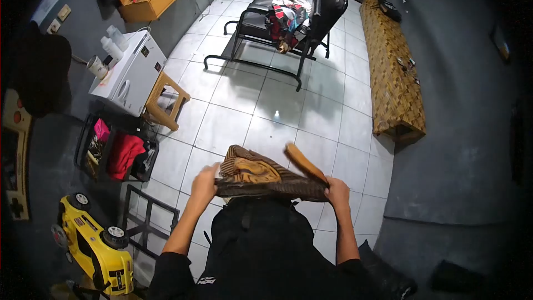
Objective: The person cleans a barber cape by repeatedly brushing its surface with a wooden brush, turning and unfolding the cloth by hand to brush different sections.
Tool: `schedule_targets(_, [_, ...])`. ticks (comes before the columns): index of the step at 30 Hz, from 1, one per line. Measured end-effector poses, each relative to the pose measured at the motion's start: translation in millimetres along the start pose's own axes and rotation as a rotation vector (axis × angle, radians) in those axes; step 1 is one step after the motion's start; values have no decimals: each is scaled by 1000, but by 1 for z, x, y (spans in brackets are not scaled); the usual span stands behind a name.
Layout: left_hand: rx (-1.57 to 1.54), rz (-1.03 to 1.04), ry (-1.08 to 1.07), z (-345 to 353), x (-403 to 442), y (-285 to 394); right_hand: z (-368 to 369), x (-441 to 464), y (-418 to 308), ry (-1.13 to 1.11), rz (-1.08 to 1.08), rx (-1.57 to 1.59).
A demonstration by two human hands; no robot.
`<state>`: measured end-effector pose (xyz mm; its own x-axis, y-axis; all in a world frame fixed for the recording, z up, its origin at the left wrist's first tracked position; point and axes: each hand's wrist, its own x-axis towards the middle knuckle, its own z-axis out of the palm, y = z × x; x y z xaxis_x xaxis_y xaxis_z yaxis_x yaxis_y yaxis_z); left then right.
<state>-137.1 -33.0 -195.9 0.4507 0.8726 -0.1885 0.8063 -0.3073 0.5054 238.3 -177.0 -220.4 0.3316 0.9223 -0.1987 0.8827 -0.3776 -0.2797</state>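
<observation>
A brown striped cloth (250,190), with a tan-orange patterned patch, is stretched sideways in front of my body at waist height. My left hand (204,184) is closed on its left end. At the right end, my right hand (337,192) grips the cloth with bent fingers. A tan, curved strip (304,161) sticks up beside my right hand, its tip slightly blurred; I cannot tell whether it is part of the cloth.
Ahead, a black chair (266,16) bears a pile of clothes (288,19). To the left are a small white fridge (130,75), a wooden stool (166,100), a black crate (89,150) of fabrics and a yellow toy car (94,244). A long woven box (391,72) stands right.
</observation>
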Motion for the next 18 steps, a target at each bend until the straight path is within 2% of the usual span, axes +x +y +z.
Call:
schedule_targets(1, [12, -112, 157, 13, -10, -17, 7, -8, 13, -81, 22, -100])
schedule_targets(2, [52, -172, 167, 18, -20, -23, 16, -19, 22, -160, 46, -199])
schedule_targets(4, [77, -250, 185, 34, -40, -38, 50, -41, 37, -453, 188, -247])
schedule_targets(5, [60, -268, 199, 53, -49, -52, 85, -55, 66, -576, 75, -83])
schedule_targets(6, [92, -305, 110, 73, -58, -72, 121, -66, 92, -692, -43, 82])
schedule_targets(7, [123, -343, 23, 99, -66, -97, 140, -70, 100, -775, -27, 262])
schedule_targets(8, [-22, -426, -166, 131, -68, -131, 155, -69, 105, -853, -13, 444])
schedule_targets(9, [-53, -403, -228, 133, -56, -133, 171, -65, 106, -777, -51, 480])
schedule_targets(10, [-82, -381, -294, 133, -44, -136, 170, -52, 89, -703, -22, 339])
schedule_targets(12, [-326, -489, -123, 145, 6, -161, 173, -4, 71, -527, 28, 122])
schedule_targets(13, [-238, -451, 10, 127, 43, -162, 161, 24, 52, -339, 287, 111])
schedule_targets(14, [-294, -483, 130, 99, 82, -154, 123, 54, 27, -168, 330, 204])
schedule_targets(15, [-449, -320, 343, 44, 107, -121, 73, 81, 3, -3, 307, 310])
schedule_targets(16, [-568, -273, 460, 0, 135, -104, 36, 106, -8, 230, 295, 321])
schedule_targets(17, [-496, 67, 719, -56, 146, -76, -27, 116, -38, 475, 296, 435])
schedule_targets(18, [-438, 10, 709, -118, 132, -32, -67, 122, -32, 638, 11, 477])
